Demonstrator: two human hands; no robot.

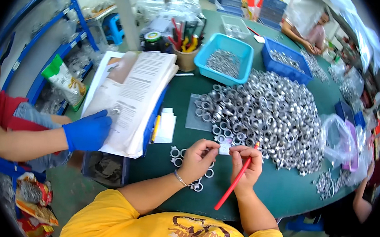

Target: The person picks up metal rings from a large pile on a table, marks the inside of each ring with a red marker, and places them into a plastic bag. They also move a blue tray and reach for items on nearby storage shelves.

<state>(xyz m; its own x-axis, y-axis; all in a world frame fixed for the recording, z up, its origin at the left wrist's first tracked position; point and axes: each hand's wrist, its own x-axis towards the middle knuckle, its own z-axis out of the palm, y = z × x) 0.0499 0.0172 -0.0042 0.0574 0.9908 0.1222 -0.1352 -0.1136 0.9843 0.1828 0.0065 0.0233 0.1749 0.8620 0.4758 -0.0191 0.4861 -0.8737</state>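
Observation:
In front of my chest, my left hand (199, 161) pinches the left edge of a small pale slip (225, 146), which looks like paper or a little bag. At its other edge are the closed fingertips of my right hand (247, 168). That hand also holds a red pencil (233, 188), slanting with its yellowish tip up and away. Several loose metal rings (197, 187) lie on the table under and beside my left hand. Just beyond both hands rises a big heap of grey metal rings (265, 115).
An open stack of papers (134, 92) lies left, where a co-worker's blue-gloved hand (87, 131) rests. Behind the heap stand a turquoise basin (201, 63) and a blue tray (305, 78) of small metal parts. A pot of tools (186, 62) stands nearby. Another person (306, 27) sits far right.

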